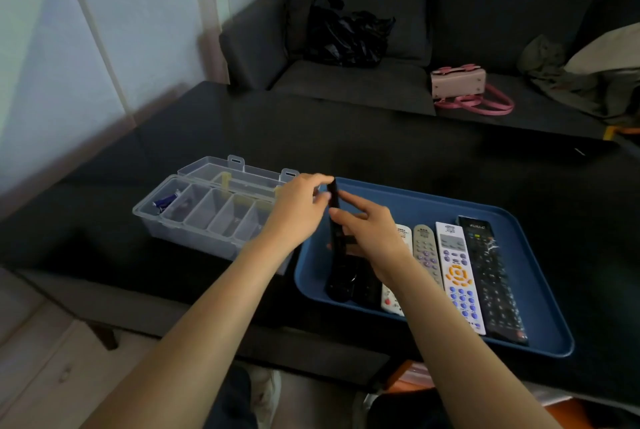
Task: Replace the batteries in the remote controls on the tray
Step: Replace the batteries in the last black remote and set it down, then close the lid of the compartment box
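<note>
On the left of the dark worktop (381, 158) stands a clear plastic organizer box (207, 213) with its lid open; one of its compartments at the left end holds something blue and white, too blurred to name. Just right of the box, the left hand (298, 210) reaches over the near-left corner of the blue tray (540, 290), and its fingers (320, 182) curl to pinch the top end of a slim black remote (334, 217). This remote is held above the tray, almost upright, its long axis running from the person up and away, and the far end points to the sofa (363, 82). The right hand (370, 234) grips the same remote lower down, its fingers bent around the middle part. Under the hands two more black remotes (349, 283) lie in the tray. To the right lie side by side a white remote (393, 300), a grey remote (426, 248), a white remote with orange and purple buttons (459, 276), and a long black remote (491, 276), all with their long axes pointing away from the person.
</note>
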